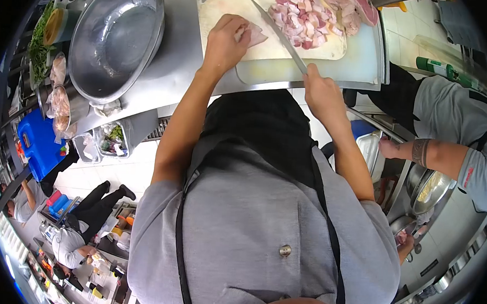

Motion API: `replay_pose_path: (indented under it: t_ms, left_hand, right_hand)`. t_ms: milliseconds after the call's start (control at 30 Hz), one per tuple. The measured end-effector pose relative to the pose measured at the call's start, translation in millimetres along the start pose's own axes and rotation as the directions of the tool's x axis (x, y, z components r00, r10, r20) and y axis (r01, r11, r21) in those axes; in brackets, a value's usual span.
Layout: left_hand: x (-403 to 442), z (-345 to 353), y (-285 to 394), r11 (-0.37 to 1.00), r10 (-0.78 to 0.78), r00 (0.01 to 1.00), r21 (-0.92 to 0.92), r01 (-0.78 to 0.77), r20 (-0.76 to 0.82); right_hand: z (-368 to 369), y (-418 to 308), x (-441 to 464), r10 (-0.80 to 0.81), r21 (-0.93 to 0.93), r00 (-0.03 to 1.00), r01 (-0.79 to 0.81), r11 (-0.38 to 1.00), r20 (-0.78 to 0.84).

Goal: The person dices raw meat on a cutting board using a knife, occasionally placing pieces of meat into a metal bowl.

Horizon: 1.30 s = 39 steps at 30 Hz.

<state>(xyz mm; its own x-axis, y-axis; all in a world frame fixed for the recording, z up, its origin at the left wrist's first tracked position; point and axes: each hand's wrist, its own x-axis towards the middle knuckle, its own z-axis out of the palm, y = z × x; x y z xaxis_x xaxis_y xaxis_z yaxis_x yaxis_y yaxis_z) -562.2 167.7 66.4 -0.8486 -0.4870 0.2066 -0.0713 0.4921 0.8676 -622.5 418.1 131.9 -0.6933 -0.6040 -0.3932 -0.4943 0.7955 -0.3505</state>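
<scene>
My left hand [226, 44] is closed over a pale piece of raw meat [256, 36] on the white cutting board [230, 2], its fingers curled on the near end. My right hand [321, 90] grips the handle of a long knife [278, 32], whose blade slants up and left across the board. The knife's tip lies beyond the held piece, with the blade between that piece and a heap of cut raw meat [304, 19]. Larger uncut pieces of meat [349, 11] rest at the board's far right corner.
A large steel bowl [116, 38] stands on the steel counter [177, 53] to the left. Bagged food [61, 104] and a blue container [39, 142] are farther left. A co-worker in a grey shirt [452, 109] stands at right near metal pans [433, 191]; other people work behind at lower left.
</scene>
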Motion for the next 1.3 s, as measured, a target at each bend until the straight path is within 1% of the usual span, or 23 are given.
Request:
replay_pose_path:
  t_ms: [67,100,167,300,367,433,500,567,633,667,700,767,800,867,900,967,1000,1067,1100,1167,1200,1233,1300]
  left_hand:
    - [-3.9,-3.3,-2.4,0.962,0.172,0.985,0.223,-0.161,-0.032]
    - [-4.6,-2.9,-1.8,0.962,0.17,0.985,0.222,-0.159,-0.031]
    - [-5.2,1.5,0.1,0.919,0.243,0.969,0.306,-0.248,0.053]
    - [-7.1,11.1,-10.2,0.921,0.255,0.965,0.291,-0.261,0.061]
    - [-8.6,12.9,-15.0,0.919,0.297,0.955,0.264,-0.293,0.026]
    - [-12.1,10.5,-14.3,0.929,0.273,0.962,0.252,-0.272,0.031]
    - [-11.4,9.7,-14.0,0.937,0.25,0.968,0.244,-0.249,0.028]
    - [-9.6,9.5,-14.1,0.926,0.263,0.964,0.269,-0.265,0.044]
    - [-9.2,13.4,-15.2,0.92,0.3,0.954,0.259,-0.294,0.018]
    - [-13.0,15.3,-16.4,0.916,0.321,0.947,0.252,-0.311,0.003]
    - [-17.5,16.1,-16.4,0.92,0.312,0.95,0.252,-0.301,-0.001]
    - [-16.1,15.5,-16.3,0.924,0.299,0.954,0.25,-0.289,0.0]
    - [-16.0,15.0,-15.9,0.921,0.303,0.953,0.257,-0.292,-0.005]
    - [-16.6,17.1,-15.0,0.92,0.315,0.949,0.257,-0.297,-0.032]
    - [-19.1,17.7,-14.2,0.916,0.324,0.945,0.261,-0.305,-0.032]
    - [-16.2,17.6,-13.1,0.925,0.297,0.955,0.252,-0.284,-0.012]
    - [-14.0,16.6,-13.0,0.92,0.312,0.95,0.249,-0.302,0.001]
    - [-14.8,15.8,-14.3,0.911,0.314,0.949,0.269,-0.311,0.033]
    - [-18.0,14.8,-13.6,0.907,0.324,0.945,0.268,-0.324,0.044]
    - [-15.4,11.8,-13.5,0.925,0.273,0.962,0.271,-0.266,0.012]
    - [-15.6,10.9,-12.4,0.936,0.241,0.971,0.263,-0.232,0.001]
    - [-15.3,10.5,-13.1,0.937,0.244,0.97,0.26,-0.233,-0.009]
    - [-18.2,5.2,-7.2,0.986,0.127,0.992,0.106,-0.126,-0.004]
  right_hand:
    - [-2.0,-9.6,-0.8,-0.016,-0.029,1.0,0.016,0.999,-0.009]
    - [-6.8,-16.0,-6.5,-0.028,-0.025,1.0,0.029,0.999,0.013]
    - [-8.9,-21.9,-15.9,-0.037,-0.025,0.999,0.037,0.999,0.037]
    - [2.2,-21.7,-16.3,-0.08,-0.038,0.996,0.082,0.996,0.043]
    - [11.3,-23.3,3.1,-0.099,-0.029,0.995,0.1,0.995,0.029]
    - [26.6,-35.6,40.1,-0.24,0.005,0.965,0.241,0.97,-0.106]
    - [24.2,-55.6,70.0,-0.258,0.0,0.962,0.259,0.966,-0.09]
    - [27.5,-56.6,64.7,-0.269,-0.004,0.96,0.269,0.963,-0.076]
    - [37.5,-32.7,39.9,-0.204,0.031,0.972,0.209,0.977,-0.116]
    - [43.9,-18.4,25.9,-0.162,0.055,0.984,0.166,0.985,-0.072]
    - [39.4,-12.0,10.2,-0.165,0.052,0.984,0.169,0.984,-0.063]
    - [28.2,-6.7,-7.9,-0.038,0.023,0.997,0.037,0.999,0.061]
    - [23.7,-7.7,-10.0,-0.047,0.024,0.997,0.045,0.999,0.055]
    - [16.1,-9.9,-11.6,-0.037,0.023,0.994,0.035,0.999,0.103]
    - [22.0,-9.4,-9.5,-0.041,0.026,0.995,0.038,0.999,0.093]
    - [42.4,-11.2,9.9,-0.123,0.083,0.992,0.126,0.989,-0.042]
    - [43.5,-20.6,27.0,-0.11,0.092,0.992,0.115,0.989,-0.057]
    - [39.0,-36.6,57.9,-0.222,0.081,0.968,0.232,0.969,-0.114]
    - [37.3,-36.3,52.0,-0.214,0.088,0.969,0.226,0.97,-0.124]
    - [25.8,-33.1,43.7,-0.105,0.153,0.994,0.1,0.983,0.028]
    - [22.8,-24.6,28.6,-0.079,0.149,0.996,0.07,0.986,0.052]
    - [17.5,-15.9,17.7,-0.081,0.14,0.996,0.074,0.987,0.048]
    - [11.4,-6.9,3.3,-0.027,0.052,0.998,0.025,0.998,0.048]
